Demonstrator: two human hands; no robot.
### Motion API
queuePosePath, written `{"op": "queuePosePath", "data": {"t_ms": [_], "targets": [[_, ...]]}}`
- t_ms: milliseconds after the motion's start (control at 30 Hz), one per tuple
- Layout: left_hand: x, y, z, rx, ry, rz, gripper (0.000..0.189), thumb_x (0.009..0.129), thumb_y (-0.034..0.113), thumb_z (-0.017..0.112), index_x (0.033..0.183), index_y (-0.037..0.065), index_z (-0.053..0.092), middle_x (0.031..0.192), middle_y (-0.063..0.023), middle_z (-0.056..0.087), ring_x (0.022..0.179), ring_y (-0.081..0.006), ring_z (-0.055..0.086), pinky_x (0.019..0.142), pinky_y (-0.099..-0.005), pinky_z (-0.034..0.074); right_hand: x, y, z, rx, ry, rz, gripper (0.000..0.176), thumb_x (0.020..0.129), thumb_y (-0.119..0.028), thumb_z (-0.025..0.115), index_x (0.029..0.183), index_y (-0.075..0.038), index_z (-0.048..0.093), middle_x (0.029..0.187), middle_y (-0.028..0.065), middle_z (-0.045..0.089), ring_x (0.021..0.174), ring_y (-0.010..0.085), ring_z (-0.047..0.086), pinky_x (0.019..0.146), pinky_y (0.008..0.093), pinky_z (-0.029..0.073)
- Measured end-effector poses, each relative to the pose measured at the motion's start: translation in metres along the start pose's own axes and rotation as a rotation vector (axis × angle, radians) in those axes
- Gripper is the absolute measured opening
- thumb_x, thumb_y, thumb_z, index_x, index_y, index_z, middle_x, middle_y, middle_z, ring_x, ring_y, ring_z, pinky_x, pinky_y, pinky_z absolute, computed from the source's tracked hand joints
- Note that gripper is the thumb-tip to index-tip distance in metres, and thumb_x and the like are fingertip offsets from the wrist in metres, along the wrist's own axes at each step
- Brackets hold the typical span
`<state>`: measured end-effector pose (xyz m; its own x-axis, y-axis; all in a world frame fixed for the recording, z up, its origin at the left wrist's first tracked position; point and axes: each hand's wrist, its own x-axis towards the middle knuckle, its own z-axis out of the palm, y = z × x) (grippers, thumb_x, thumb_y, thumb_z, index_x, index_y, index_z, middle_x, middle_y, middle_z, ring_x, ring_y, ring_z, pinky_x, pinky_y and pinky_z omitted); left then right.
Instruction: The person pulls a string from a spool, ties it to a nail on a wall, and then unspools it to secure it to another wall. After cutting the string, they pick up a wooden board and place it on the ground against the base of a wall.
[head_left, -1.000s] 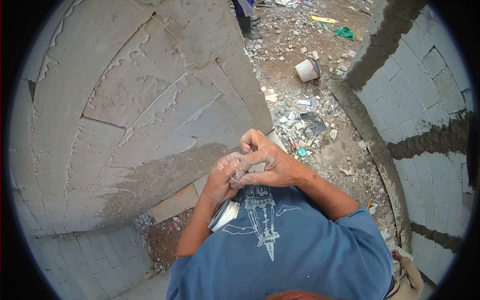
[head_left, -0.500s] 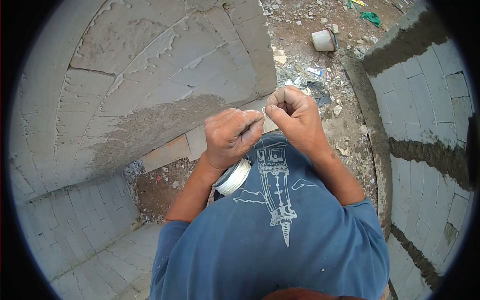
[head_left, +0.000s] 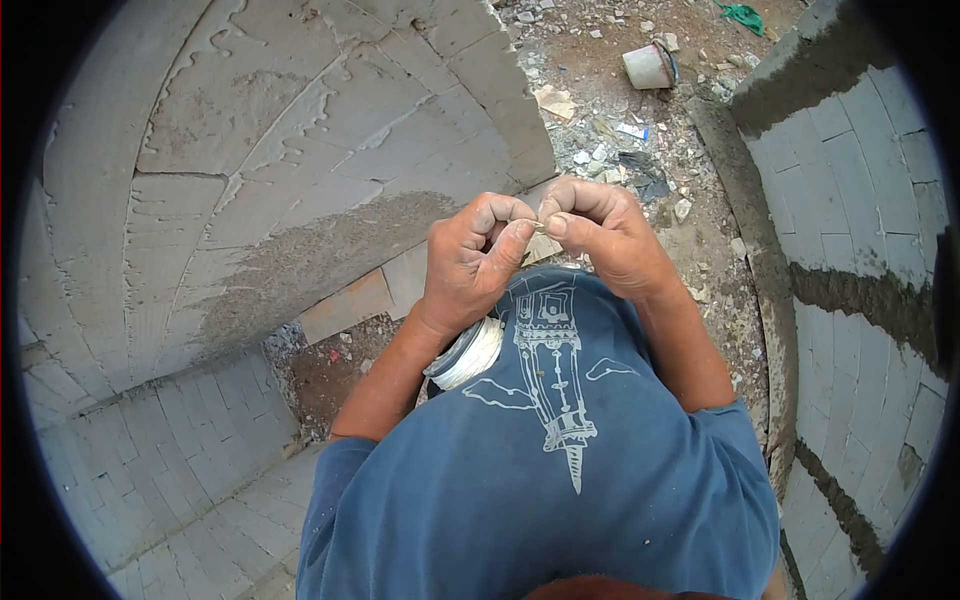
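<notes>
My left hand [head_left: 473, 250] and my right hand [head_left: 610, 238] meet fingertip to fingertip above the chest of a blue shirt [head_left: 480, 460]. Both are pinched closed on a short piece of thin pale string [head_left: 538, 225], most of it hidden by the fingers. Beside my left wrist, a spool of white string [head_left: 470, 357] rests against the shirt.
A block wall with smeared mortar [head_left: 300, 150] rises on the left, and another block wall [head_left: 860, 190] stands on the right. Beyond my hands, a white bucket [head_left: 648, 67] lies on rubble-strewn ground [head_left: 590, 110], with green cloth [head_left: 743, 17] farther off.
My left hand has turned, so its thumb and fingertips now show pinched against those of my right hand. The small loop of string between them has gone out of sight. The view has shifted slightly.
</notes>
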<state>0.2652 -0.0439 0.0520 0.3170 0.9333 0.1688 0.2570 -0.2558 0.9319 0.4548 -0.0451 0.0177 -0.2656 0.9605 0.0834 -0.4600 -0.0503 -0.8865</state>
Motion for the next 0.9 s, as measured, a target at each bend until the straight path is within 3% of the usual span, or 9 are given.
{"op": "queuePosePath", "data": {"t_ms": [67,267,400,600,667,767,800,900], "targets": [[0.004,0.004,0.003,0.008,0.036,0.03,0.005,0.092,0.006,0.068,0.096,0.004,0.065,0.061,0.0047,0.053,0.056,-0.001,0.043,0.048,-0.0224,0.035,-0.001,0.003,-0.002,0.26,-0.017,0.143,0.014,0.091,-0.017,0.067,0.094,-0.003,0.068,0.074,-0.0055,0.055,0.06,0.0019,0.043,0.054,0.0193,0.034],[0.004,0.011,-0.002,0.274,0.035,0.186,0.01,0.089,0.0,0.069,0.098,0.003,0.066,0.07,0.0035,0.06,0.058,0.0003,0.046,0.05,-0.0187,0.035,0.0,0.009,0.005,0.396,0.008,0.157,0.014,0.091,-0.019,0.068,0.093,-0.005,0.068,0.072,-0.0063,0.056,0.06,0.0006,0.041,0.052,0.018,0.032],[0.009,0.022,-0.004,0.401,0.011,0.205,0.014,0.082,0.001,0.074,0.094,0.005,0.069,0.057,0.0001,0.053,0.046,-0.0061,0.045,0.045,-0.0241,0.036,0.0,0.005,0.003,0.221,0.055,0.089,0.015,0.09,-0.019,0.069,0.091,-0.004,0.07,0.075,-0.0043,0.059,0.062,0.0013,0.046,0.055,0.0177,0.035],[0.01,0.019,-0.011,0.453,0.027,0.301,0.009,0.084,0.001,0.071,0.092,0.004,0.066,0.056,0.001,0.05,0.046,-0.006,0.042,0.045,-0.0239,0.037,-0.001,0.0,0.01,-0.08,0.07,-0.018,0.018,0.09,-0.018,0.07,0.09,0.0,0.069,0.083,0.0017,0.063,0.071,0.0055,0.053,0.062,0.0233,0.042],[0.004,0.022,-0.017,0.385,0.101,0.208,0.006,0.086,0.002,0.067,0.089,0.004,0.063,0.056,0.0022,0.049,0.048,-0.0043,0.041,0.046,-0.0234,0.036,0.001,0.001,0.014,-0.231,0.042,-0.049,0.017,0.089,-0.016,0.069,0.09,0.0,0.069,0.084,0.0028,0.062,0.073,0.007,0.054,0.063,0.026,0.043],[-0.014,0.016,-0.032,0.356,0.195,0.119,0.005,0.089,0.004,0.063,0.086,0.004,0.059,0.057,0.0041,0.048,0.051,-0.0023,0.041,0.046,-0.0228,0.035,-0.005,-0.014,0.016,-0.416,-0.12,-0.105,0.013,0.088,-0.014,0.068,0.087,-0.001,0.067,0.083,0.0036,0.059,0.071,0.0102,0.055,0.064,0.0278,0.044],[-0.014,0.011,-0.036,0.35,0.224,0.128,0.006,0.09,0.004,0.061,0.085,0.004,0.057,0.057,0.0047,0.048,0.052,-0.0017,0.041,0.047,-0.0226,0.035,-0.006,-0.016,0.021,-0.497,-0.202,-0.25,0.012,0.086,-0.012,0.069,0.084,-0.001,0.065,0.083,0.005,0.057,0.069,0.0146,0.055,0.064,0.0296,0.044],[-0.022,0.005,-0.048,0.203,0.239,0.061,0.007,0.091,0.007,0.062,0.086,0.005,0.058,0.064,0.0079,0.047,0.059,-0.0014,0.037,0.052,-0.0213,0.031,-0.005,-0.014,0.052,-0.55,-0.367,-0.233,0.011,0.087,-0.012,0.067,0.088,-0.001,0.064,0.084,0.0072,0.057,0.073,0.0206,0.057,0.067,0.0318,0.046]]}}
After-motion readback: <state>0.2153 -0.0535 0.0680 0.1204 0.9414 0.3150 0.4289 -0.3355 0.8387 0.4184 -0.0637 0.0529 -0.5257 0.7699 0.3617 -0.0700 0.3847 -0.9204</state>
